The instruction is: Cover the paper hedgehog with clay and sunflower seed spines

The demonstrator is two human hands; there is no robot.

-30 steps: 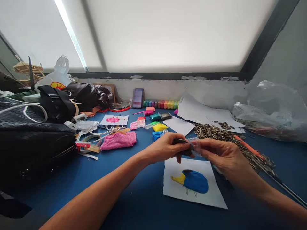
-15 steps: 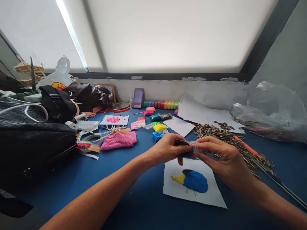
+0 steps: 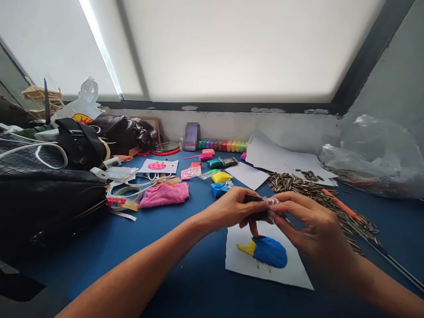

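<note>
My left hand (image 3: 228, 208) is closed around a dark packet of modelling clay (image 3: 258, 215) in clear plastic. The fingers of my right hand (image 3: 313, 223) pinch the crinkled end of its clear wrapper (image 3: 271, 202). Both hands hover over a white sheet of paper (image 3: 236, 263). A picture lies on the sheet: a blue clay body (image 3: 271, 252), a yellow clay part (image 3: 245, 249) at its left and a small dark piece on top. Two thin legs are drawn in pencil below. My left fingers partly cover the sheet's top edge.
Packets of blue (image 3: 219, 190), yellow (image 3: 221, 177) and teal clay (image 3: 215, 163) lie beyond my left hand. Striped sunflower seeds (image 3: 291, 182) are heaped at the right, with an orange-handled tool (image 3: 342, 205) among them. A pink cloth (image 3: 164, 195) and black bag (image 3: 49, 203) sit left.
My right fingers have shifted slightly on the wrapper's end, and the plastic is bunched tighter between them. My left hand still grips the dark packet. The things on the table stay put.
</note>
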